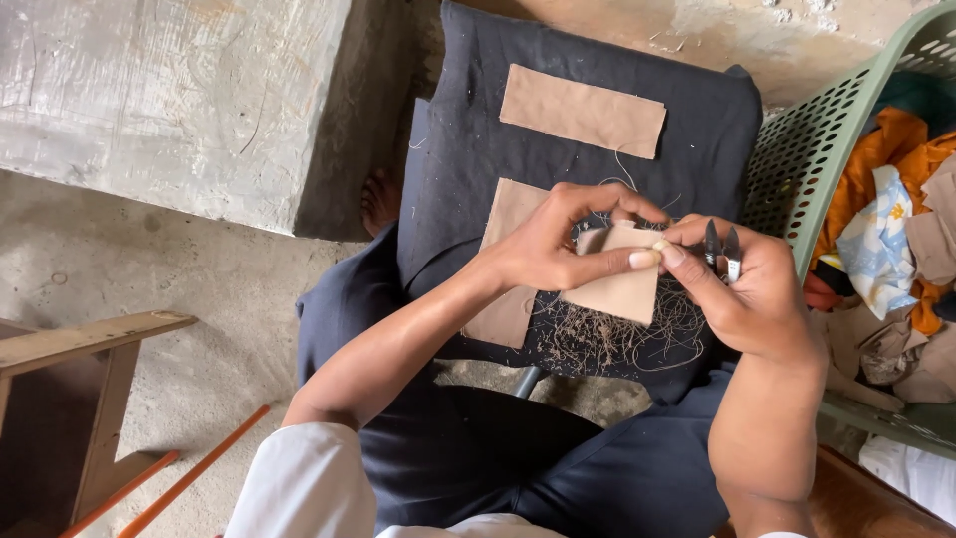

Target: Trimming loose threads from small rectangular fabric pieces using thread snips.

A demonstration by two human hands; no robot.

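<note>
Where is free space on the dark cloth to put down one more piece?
On the dark cloth, bare strips lie right of the upper brown strip and between it and the lower piece. Around both hands, threads crowd it.

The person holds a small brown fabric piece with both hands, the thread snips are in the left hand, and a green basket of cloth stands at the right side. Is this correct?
Not quite: the thread snips are in the right hand, not the left. The head view shows it. The rest holds: both hands, with the left hand, hold the small brown fabric piece, and the green basket of cloth stands at the right.

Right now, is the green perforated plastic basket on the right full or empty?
Full: the green plastic basket holds a heap of cloth pieces, orange, floral and tan, piled up to its rim.
</note>
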